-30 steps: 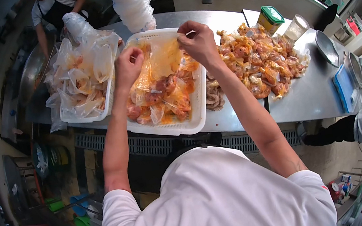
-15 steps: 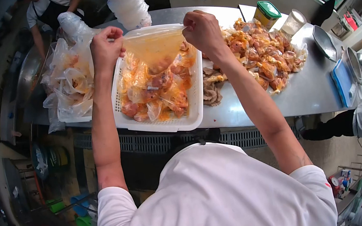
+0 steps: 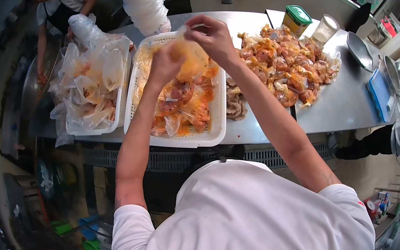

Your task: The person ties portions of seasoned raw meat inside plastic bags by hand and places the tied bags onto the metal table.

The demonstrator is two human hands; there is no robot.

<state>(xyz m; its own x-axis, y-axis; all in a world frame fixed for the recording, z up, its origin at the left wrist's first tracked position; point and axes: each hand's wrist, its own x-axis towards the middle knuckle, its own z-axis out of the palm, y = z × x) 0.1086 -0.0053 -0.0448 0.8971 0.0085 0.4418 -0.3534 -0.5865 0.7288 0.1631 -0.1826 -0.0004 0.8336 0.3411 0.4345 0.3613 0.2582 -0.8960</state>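
A clear plastic bag (image 3: 192, 63) with orange marinade and meat in it hangs from my hands above the white basket (image 3: 218, 122). My right hand (image 3: 209, 37) pinches the gathered top of the bag. Around the bag's side, just below, my left hand (image 3: 167, 64) is closed, slightly blurred. Inside the basket lie several bagged pieces of marinated meat (image 3: 179, 105), partly hidden by my left forearm. Right of the basket, a crumpled greyish-brown cloth (image 3: 234, 106) rests on the steel table.
A large heap of bagged marinated meat (image 3: 283, 59) covers the table at right. At left stands another white basket (image 3: 117, 118) with open plastic bags (image 3: 85, 87). A green-lidded tub (image 3: 297, 18) and a roll of bags (image 3: 144, 5) stand behind. Two other people work nearby.
The bag's mouth was stretched wide between both hands. Now my hands have come together, the bag's top is gathered, and my left hand has moved right and lower onto the bag.
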